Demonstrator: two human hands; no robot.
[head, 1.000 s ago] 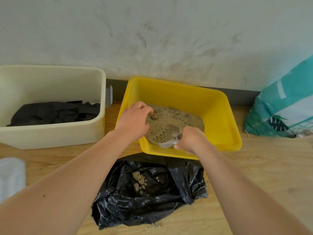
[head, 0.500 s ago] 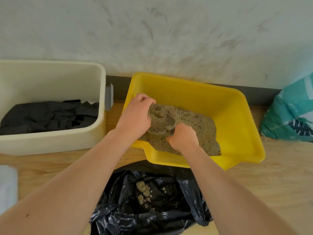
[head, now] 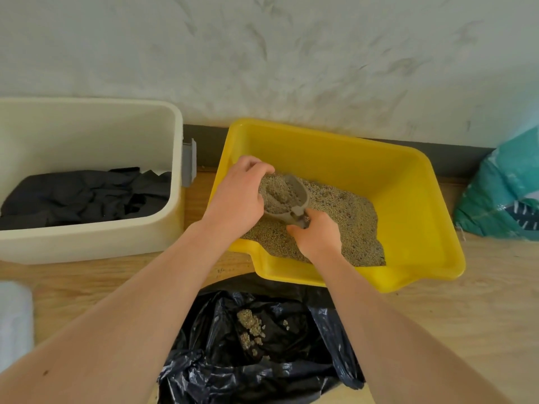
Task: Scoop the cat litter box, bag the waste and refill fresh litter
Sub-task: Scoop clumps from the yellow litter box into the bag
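1 head view, forward and down, close

Litter box point(head: 320, 138) right of bin point(head: 87, 246), behind bag point(head: 262, 377).

1. The left hand point(head: 233, 199) and right hand point(head: 318, 237) are bare.
2. The left forearm point(head: 131, 330) and right forearm point(head: 379, 330) are bare too.
3. A small dark mole point(head: 45, 372) marks the left forearm.

Right hand point(head: 316, 234) grips full scoop point(head: 283, 196) over yellow box point(head: 423, 228), left hand point(head: 236, 196) curled on its rim (1 black bag point(head: 262, 374) nearby).
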